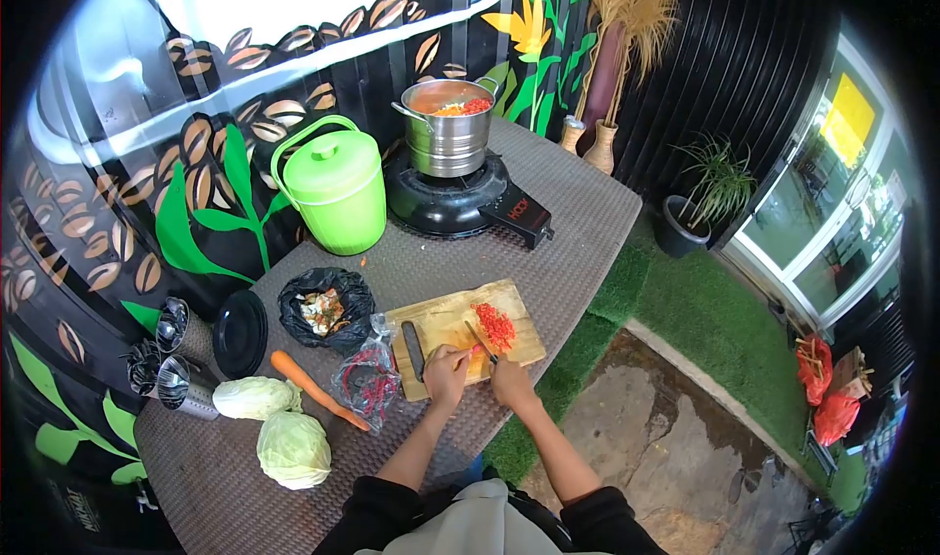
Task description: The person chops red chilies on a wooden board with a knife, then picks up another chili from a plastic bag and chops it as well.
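My right hand grips a knife, its blade angled over the wooden cutting board. Just left of the blade, my left hand pinches a small red vegetable piece against the board; its exact kind is hard to make out. A heap of finely chopped red bits lies beyond the knife. Along the board's left side rests a dark, long-handled tool. Touching the board's left edge is a clear plastic bag with thin red chilies inside.
A carrot, a napa cabbage and a round cabbage lie left. Behind stand a black scrap bag, a green lidded bucket and a pot on a stove. Utensil cups stand far left.
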{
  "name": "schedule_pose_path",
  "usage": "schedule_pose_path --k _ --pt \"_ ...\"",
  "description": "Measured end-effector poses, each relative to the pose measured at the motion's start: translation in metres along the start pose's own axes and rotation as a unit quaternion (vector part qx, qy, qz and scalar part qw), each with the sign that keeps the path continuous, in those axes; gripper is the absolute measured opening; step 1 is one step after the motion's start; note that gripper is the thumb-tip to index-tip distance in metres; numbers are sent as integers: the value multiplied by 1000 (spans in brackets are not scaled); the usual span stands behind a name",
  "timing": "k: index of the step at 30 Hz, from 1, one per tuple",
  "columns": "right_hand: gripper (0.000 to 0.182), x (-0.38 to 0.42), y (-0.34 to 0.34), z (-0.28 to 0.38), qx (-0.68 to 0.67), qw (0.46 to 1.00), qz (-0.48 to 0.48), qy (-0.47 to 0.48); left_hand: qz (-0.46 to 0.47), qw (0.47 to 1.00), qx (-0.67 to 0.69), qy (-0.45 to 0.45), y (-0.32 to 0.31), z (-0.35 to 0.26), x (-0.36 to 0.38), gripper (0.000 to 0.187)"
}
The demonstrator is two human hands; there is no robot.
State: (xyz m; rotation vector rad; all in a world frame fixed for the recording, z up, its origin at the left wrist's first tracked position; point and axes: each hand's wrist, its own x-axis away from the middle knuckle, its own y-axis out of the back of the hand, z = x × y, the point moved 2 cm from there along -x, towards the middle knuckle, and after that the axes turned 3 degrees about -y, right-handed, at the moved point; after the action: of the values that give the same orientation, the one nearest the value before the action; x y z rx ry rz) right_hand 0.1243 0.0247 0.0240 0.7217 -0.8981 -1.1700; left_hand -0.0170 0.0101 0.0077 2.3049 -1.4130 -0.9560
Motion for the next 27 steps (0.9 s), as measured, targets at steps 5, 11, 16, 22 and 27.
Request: schedule_pose_path --k 5,11,16,22,27 --pt "32 14 -8 6 -35 994 -99 -16 7 1000 3 6 -2 5 1 11" --pt "35 -4 14 -2 -8 999 43 -6 11 1000 -6 -9 -1 4 1 11" --pt "33 10 -5 6 -20 998 -30 -50 17 1000 -10 -6 0 3 1 11" --pt "35 -9 13 0 19 999 31 12 2 999 -18 -49 -3 9 2 12" --pt "37 12 -7 1 -52 997 -30 -47 10 999 -15 -33 -1 6 3 12"
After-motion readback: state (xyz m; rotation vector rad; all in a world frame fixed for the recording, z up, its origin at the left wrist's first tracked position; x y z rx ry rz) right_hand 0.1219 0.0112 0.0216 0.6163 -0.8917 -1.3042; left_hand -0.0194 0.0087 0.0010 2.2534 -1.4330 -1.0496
